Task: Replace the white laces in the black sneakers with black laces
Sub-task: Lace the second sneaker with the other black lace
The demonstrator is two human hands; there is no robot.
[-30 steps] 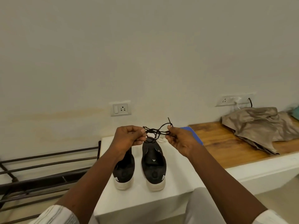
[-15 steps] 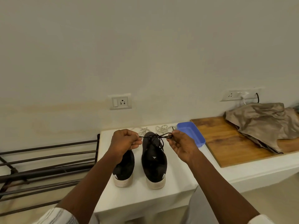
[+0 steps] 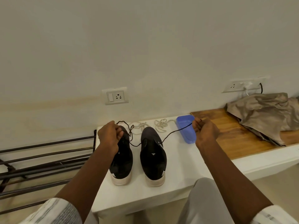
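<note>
**ITEM: BLACK LACE, DRAWN OUT FOR THREADING**

**Location.** One black lace (image 3: 176,130) is held above the white desk (image 3: 178,167). It is stretched from the left hand (image 3: 110,136), across the right sneaker (image 3: 152,157), to the right hand (image 3: 205,131). A slack loop is shown at the far side of the left hand. The left sneaker (image 3: 123,160) is partly covered by that hand. Both sneakers are set heels near, toes far, with no lace seen in them. The white laces (image 3: 160,126) are heaped on the desk beyond the toes, just beside a blue tray (image 3: 186,126).

**Fingers.** The left fingers (image 3: 119,132) are curled round one part of the lace. The right fingers (image 3: 195,125) are pinched on the other end.

**Handling note (judgement).** The lace is being straightened before threading. The remaining loop near the left hand is best run out with even, gentle tension, so that no knot is pulled tight. Both tips should then be found and the two halves matched in length. Threading is best begun at the toe-end eyelets.

**Change from the earlier frame.** Half a second ago the hands were held close together over the right sneaker, with the lace bunched between them. The hands are now well apart and most of the lace is drawn into a line.
</note>
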